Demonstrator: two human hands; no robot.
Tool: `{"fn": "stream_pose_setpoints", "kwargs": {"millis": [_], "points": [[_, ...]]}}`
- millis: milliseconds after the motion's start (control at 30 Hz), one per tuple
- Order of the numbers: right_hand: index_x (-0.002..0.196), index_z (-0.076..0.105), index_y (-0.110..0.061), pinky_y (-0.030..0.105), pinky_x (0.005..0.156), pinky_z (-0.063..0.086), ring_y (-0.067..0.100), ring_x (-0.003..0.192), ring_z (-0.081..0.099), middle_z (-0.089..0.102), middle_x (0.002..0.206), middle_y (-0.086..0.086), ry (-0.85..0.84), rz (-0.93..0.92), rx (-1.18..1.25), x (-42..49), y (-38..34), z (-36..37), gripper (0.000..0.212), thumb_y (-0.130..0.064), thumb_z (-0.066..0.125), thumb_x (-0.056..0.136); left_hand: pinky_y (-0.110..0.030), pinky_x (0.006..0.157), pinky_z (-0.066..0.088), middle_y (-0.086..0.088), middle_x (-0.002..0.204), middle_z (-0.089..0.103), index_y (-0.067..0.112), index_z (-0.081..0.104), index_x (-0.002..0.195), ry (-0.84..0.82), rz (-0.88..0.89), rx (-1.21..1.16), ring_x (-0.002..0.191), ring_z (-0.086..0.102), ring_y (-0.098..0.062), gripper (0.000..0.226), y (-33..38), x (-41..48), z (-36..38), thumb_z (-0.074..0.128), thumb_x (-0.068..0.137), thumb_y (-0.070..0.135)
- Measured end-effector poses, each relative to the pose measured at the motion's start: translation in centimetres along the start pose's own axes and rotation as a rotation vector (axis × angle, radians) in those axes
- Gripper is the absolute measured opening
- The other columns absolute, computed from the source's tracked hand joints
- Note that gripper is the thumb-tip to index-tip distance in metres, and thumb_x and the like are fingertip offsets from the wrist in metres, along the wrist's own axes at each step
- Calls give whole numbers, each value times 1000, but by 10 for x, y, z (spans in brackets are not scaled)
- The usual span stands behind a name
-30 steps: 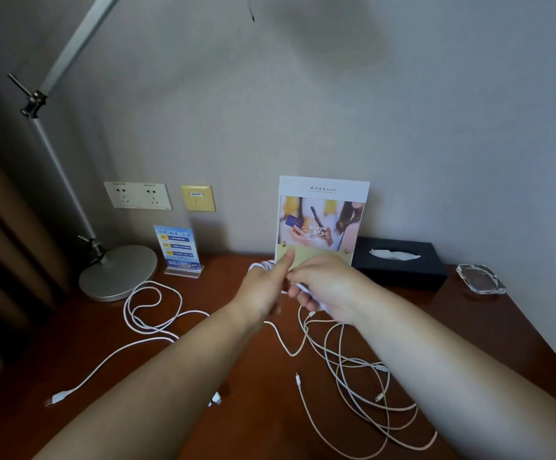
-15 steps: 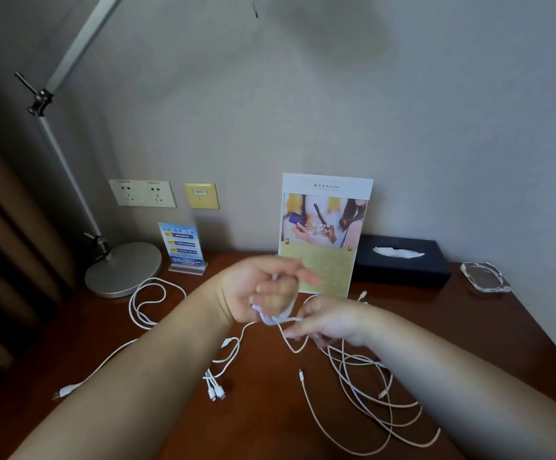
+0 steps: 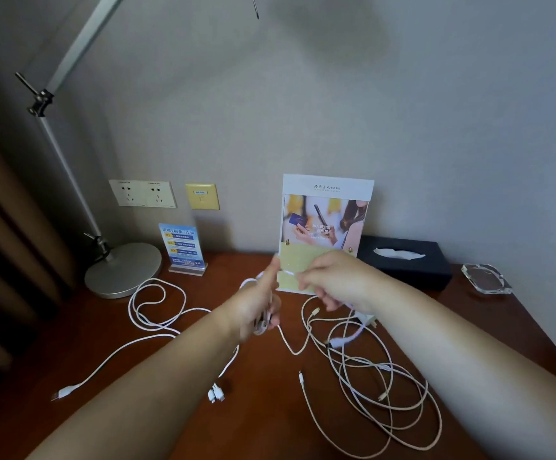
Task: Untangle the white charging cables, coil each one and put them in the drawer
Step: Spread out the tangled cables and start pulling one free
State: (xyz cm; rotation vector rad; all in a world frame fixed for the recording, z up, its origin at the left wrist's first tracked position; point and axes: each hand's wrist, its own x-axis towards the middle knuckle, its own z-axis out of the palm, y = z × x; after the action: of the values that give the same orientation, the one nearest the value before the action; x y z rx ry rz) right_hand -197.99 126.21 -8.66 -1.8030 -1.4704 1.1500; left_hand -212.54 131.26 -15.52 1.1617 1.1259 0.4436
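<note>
— Two hands, both on one white charging cable (image 3: pixel 288 272). Your left hand (image 3: pixel 255 305) was raised off the desk (image 3: pixel 270 426), thumb up, with a few turns gathered in its curled fingers. Your right hand (image 3: pixel 334 282), just beside it, pinched the strand that ran between them. That read to me as winding: the left served as the spool, and the right fed the strand and held it taut so the turns sat even.

— Agreed, and I'd say you held it up so the free length could trail clear of the rest. Below your left forearm a cluster of connector heads (image 3: pixel 216 391) showed. Out beyond your left hand a slack loop (image 3: pixel 144 303) lay flat, ending in a USB plug (image 3: pixel 64 391) nearer you. I couldn't tell whether that loop belonged to the cable you gripped.

— Below your right hand, the tangle (image 3: pixel 382 386) of other cables lay crossed over itself, with one loose connector (image 3: pixel 301 376) between your forearms. None of that was coiled.

— So by my reckoning you were early: one coil partly made, the rest yet to be separated. No drawer showed anywhere. Just behind your hands stood the printed sign card (image 3: pixel 326 227), near enough that a swinging cable end might have tipped it.
</note>
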Motion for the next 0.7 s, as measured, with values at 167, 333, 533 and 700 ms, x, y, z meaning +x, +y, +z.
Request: {"fn": "stream_pose_setpoints", "kwargs": {"millis": [167, 333, 533, 700], "points": [[77, 63, -14, 20, 40, 38, 8, 33, 37, 46, 48, -4, -336, -33, 233, -18, 14, 39, 33, -24, 41, 100, -25, 53, 40, 1, 47, 47, 11, 61, 87, -75, 86, -675, 43, 53, -14, 33, 19, 1, 0, 41, 95, 36], [73, 64, -16, 21, 47, 38, 7, 38, 37, 43, 47, -7, -563, 71, 169, -14, 49, 41, 35, -34, 46, 97, -17, 41, 40, 3, 42, 42, -3, 63, 104, -427, 125, -893, 31, 42, -8, 35, 30, -4, -14, 42, 94, 23], [67, 61, -15, 21, 46, 32, 10, 37, 36, 41, 40, -4, -456, 132, -133, 1, 51, 14, 24, -30, 66, 85, -17, 39, 35, 4, 44, 38, -4, 64, 103, -1027, 165, -511, 34, 37, -7, 43, 24, -19, -9, 39, 99, 30], [69, 60, -11, 18, 44, 34, 15, 46, 40, 45, 50, 0, -274, 119, -408, 6, 13, -15, 15, -19, 64, 81, -10, 34, 27, 9, 32, 32, 11, 61, 69, -652, 35, 103, 25, 27, -2, 56, 13, -26, 6, 43, 84, 62]]}}
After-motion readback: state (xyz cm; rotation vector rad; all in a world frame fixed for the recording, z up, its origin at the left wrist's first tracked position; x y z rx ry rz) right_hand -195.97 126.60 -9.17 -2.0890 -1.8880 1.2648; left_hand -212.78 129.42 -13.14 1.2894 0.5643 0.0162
